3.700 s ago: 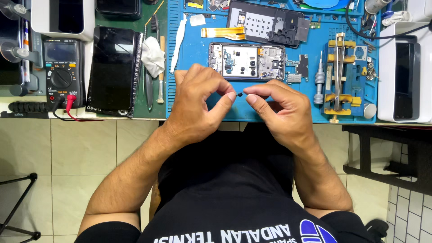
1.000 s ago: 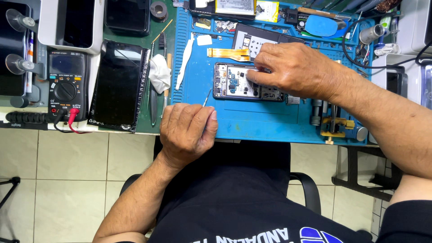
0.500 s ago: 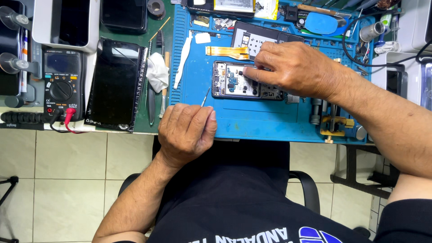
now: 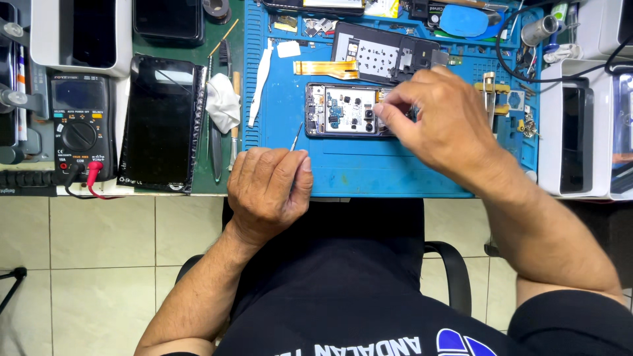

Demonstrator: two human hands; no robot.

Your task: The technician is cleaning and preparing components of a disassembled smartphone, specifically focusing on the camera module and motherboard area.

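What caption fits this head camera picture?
Right hand reaches into an opened phone on a blue mat; left hand holds a thin tool.

I saw a matt blue rubbery mat (image 4: 369, 171), a glossy black glass screen (image 4: 160, 118) (reflective), and crumpled white cloth (image 4: 223, 102).
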